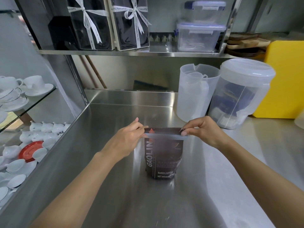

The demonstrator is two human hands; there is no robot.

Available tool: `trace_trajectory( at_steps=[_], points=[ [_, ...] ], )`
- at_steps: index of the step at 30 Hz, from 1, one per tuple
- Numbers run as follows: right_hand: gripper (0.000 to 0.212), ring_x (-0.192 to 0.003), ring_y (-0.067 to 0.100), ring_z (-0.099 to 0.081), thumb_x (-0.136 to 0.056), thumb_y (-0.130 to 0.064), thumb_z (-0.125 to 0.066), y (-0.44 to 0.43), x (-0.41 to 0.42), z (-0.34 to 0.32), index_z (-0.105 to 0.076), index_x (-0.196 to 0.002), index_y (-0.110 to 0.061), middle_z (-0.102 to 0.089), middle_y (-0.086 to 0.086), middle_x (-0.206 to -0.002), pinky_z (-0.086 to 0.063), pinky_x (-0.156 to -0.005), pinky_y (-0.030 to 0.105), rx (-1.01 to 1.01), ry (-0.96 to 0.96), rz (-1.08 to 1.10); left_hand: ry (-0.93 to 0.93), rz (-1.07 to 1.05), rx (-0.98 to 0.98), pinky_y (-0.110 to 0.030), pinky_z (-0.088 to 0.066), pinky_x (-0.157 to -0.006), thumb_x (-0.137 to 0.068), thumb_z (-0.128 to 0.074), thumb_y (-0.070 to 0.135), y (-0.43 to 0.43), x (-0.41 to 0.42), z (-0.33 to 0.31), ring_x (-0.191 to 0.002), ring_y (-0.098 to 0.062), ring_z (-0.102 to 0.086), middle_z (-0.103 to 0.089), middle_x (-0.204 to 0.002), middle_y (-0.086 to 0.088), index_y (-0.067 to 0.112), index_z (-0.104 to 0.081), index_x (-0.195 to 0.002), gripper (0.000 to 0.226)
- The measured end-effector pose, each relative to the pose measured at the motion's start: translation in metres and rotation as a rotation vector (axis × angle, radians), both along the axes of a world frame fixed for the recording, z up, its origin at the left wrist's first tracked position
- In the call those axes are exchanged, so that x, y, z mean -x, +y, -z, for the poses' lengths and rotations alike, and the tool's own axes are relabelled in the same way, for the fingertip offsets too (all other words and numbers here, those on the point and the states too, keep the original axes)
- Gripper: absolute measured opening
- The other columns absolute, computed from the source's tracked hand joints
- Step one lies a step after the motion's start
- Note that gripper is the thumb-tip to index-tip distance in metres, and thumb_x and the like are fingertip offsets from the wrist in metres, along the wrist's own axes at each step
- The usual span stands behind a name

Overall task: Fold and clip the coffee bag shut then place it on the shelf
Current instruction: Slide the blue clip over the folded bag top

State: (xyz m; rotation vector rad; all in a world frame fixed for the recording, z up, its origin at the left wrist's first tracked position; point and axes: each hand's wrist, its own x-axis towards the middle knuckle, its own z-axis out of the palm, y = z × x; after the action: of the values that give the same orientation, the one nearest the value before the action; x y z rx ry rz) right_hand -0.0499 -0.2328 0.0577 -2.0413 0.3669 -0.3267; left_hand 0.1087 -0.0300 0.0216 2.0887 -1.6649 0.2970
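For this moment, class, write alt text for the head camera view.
Two hands, left hand and right hand, fit a pale clip across the folded top of an upright coffee bag on a steel counter, below a shelf.

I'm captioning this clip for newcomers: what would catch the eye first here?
At centre, the dark brown coffee bag stands upright on the stainless steel counter, both hands (left, right) pinching its folded top along a pale translucent clip bar. At the right edge stands a bright yellow plastic slab.
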Motion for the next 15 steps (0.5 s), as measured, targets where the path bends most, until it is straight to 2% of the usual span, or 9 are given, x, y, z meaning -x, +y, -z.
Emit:
trace_trajectory(
  at_steps=[3,4,7,11,15],
  points=[
    [0.031,-0.071,0.003,-0.059,-0.068,-0.006,-0.073,0.0016,0.0008,-0.0007,-0.070,-0.077,-0.036,-0.070,0.001,-0.062,-0.045,-0.076,0.009,0.001,-0.042,-0.030,0.014,-0.005,-0.001,-0.043,-0.045,-0.095,-0.082,-0.058,-0.003,0.0009,0.0000,-0.0007,-0.122,-0.038,-0.042,-0.064,-0.095,-0.015,-0.005,-0.062,-0.089,0.008],
    [0.035,-0.072,0.001,-0.060,-0.068,-0.005,-0.073,0.0020,0.0016,-0.0005,-0.070,-0.079,-0.037,-0.070,0.001,-0.061,-0.045,-0.077,0.007,-0.003,-0.048,-0.038,0.016,-0.006,0.004,-0.043,-0.043,-0.097,-0.082,-0.057,-0.002,0.0007,0.0005,-0.0013,-0.121,-0.037,-0.044,-0.064,-0.095,-0.014,-0.005,-0.062,-0.087,0.007],
    [0.032,-0.071,-0.005,-0.062,-0.066,0.001,-0.072,0.0023,0.0039,-0.0010,-0.072,-0.073,-0.031,-0.071,-0.017,-0.061,-0.047,-0.072,0.006,-0.018,-0.062,-0.052,-0.021,0.005,0.016,-0.038,-0.030,-0.103,-0.081,-0.058,-0.001,-0.0010,0.0022,-0.0047,-0.108,-0.039,-0.057,-0.065,-0.089,-0.015,-0.004,-0.061,-0.077,0.006],
    [0.029,-0.078,-0.001,-0.057,-0.061,-0.008,-0.077,-0.0015,0.0035,-0.0003,-0.072,-0.064,-0.036,-0.069,-0.013,-0.063,-0.046,-0.077,0.013,0.083,-0.085,-0.017,-0.033,0.013,0.036,-0.036,-0.028,-0.103,-0.080,-0.059,-0.003,-0.0028,0.0035,-0.0065,-0.100,-0.040,-0.061,-0.065,-0.086,-0.014,-0.004,-0.062,-0.078,0.004],
    [0.026,-0.075,0.003,-0.060,-0.063,-0.008,-0.077,-0.0021,0.0027,0.0043,-0.072,-0.061,-0.034,-0.071,-0.018,-0.065,-0.047,-0.075,0.013,0.038,-0.094,0.018,-0.005,0.005,0.008,-0.046,-0.023,-0.104,-0.083,-0.056,-0.001,-0.0034,0.0010,-0.0031,-0.110,-0.038,-0.056,-0.064,-0.089,-0.014,-0.006,-0.063,-0.083,0.009]
  ],
)
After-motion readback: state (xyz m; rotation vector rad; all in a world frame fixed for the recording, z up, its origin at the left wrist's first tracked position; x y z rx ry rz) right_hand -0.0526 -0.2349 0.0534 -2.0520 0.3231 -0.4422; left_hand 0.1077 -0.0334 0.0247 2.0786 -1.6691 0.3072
